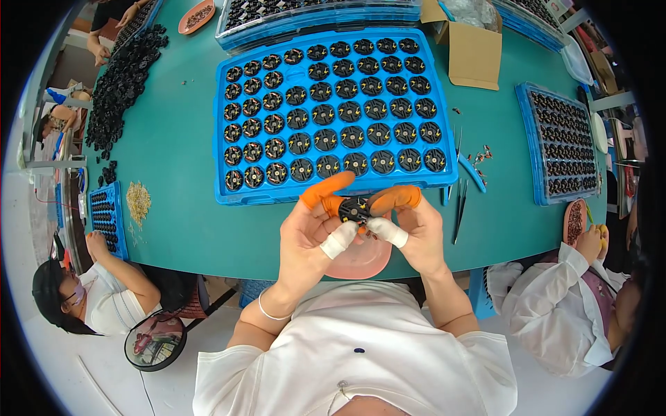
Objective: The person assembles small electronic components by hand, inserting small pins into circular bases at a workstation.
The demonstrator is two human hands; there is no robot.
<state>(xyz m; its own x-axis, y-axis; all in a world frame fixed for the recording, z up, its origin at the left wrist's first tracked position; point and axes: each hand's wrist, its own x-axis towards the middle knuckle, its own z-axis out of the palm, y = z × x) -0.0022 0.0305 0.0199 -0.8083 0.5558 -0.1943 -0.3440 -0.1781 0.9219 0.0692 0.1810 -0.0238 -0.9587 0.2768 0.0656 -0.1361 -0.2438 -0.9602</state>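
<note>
Between both hands, just in front of the blue tray, I hold a round black plastic part with small metal bits on it. My left hand grips its left side, with orange covers on fingers and a white cover on the thumb. On the other side my right hand pinches it, its fingertips covered the same way. Below the part lies a pink dish, partly hidden by my hands. The blue tray carries rows of similar round black parts, with one slot vacant in the top rows.
Right of the tray lie tweezers, blue-handled pliers and scattered small components. A cardboard box stands behind them. Black parts are heaped at far left. Co-workers sit at both sides, near smaller blue trays.
</note>
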